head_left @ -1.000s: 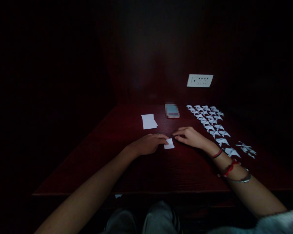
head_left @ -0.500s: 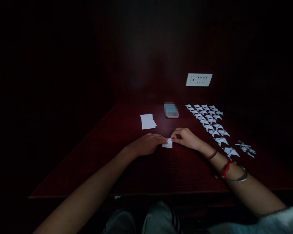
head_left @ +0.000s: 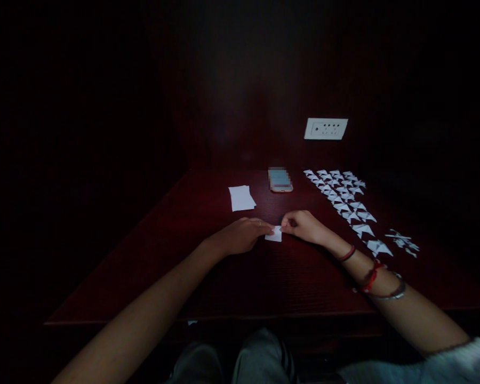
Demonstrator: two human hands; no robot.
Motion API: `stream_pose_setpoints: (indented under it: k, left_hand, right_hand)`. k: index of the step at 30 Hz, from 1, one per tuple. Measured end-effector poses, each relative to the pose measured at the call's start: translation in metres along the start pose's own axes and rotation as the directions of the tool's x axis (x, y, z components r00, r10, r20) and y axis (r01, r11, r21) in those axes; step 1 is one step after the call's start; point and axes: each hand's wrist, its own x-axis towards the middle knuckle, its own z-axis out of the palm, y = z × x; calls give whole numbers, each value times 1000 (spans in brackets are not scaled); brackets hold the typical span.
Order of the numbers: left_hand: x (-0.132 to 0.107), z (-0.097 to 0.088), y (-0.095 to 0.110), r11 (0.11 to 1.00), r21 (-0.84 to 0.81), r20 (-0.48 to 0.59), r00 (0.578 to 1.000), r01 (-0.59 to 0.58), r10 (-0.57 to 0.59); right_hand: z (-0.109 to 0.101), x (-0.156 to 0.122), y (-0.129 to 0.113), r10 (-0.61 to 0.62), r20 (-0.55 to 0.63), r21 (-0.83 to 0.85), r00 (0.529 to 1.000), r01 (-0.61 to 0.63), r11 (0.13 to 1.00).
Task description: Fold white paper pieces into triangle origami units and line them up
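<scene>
Touching small paper (head_left: 274, 237): left hand (head_left: 245, 236), grip unclear | right hand (head_left: 304, 226): grip pinching its edge | phone screen (head_left: 279, 178): blurred

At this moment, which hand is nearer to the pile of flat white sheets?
The left hand: it is just on the near side of the pile. The right hand is farther, to the pile's right.

No readable text, labels, numbers or signs anywhere

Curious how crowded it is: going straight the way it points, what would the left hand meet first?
Past the small paper it touches, the left hand would likely meet the right hand first, though depth is unclear.
</scene>
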Motion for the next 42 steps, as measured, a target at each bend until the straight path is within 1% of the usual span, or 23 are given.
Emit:
stream_pose_setpoints:
  k: [4,8,11,15,20,22,26,30,34,38,42]
  left_hand:
    - [-1,0,0,1000,8,2,1000,15,-15]
    - [-1,1,-1,1000,8,-2,1000,-8,8]
    - [0,1,-2,1000,8,-7,1000,-9,9]
    - [0,2,-2,1000,2,-10,1000,-10,10]
    - [1,1,-1,999,-5,-20,999,-32,32]
    - [2,0,1,999,7,-28,999,-40,41]
    - [4,-2,5,999,33,-24,999,-28,29]
    - [4,-5,7,999,29,-23,1000,-15,16]
    - [4,-5,5,999,14,-23,999,-36,36]
    - [3,-2,2,998,10,-19,998,-61,61]
    - [3,0,0,998,-6,-21,998,-58,58]
  right_hand:
    - [0,0,0,-16,-6,16,1000,16,1000]
    - [-1,0,-1,-48,15,24,999,48,999]
    - [-4,0,-1,-157,23,8,987,157,988]
    - [-10,-1,-2,-312,48,-70,949,315,947]
    - [-15,-2,-3,-390,122,-114,913,403,908]
    - [-16,-3,-3,-403,141,-132,904,421,898]
    - [-17,-5,-3,-413,144,-163,899,433,886]
    - [-18,-6,-4,-424,166,-163,890,449,879]
    - [-18,-5,-5,-431,183,-163,884,459,873]
    - [-18,-5,-5,-422,188,-185,887,454,872]
    - [-17,-6,-4,-409,191,-213,892,445,870]
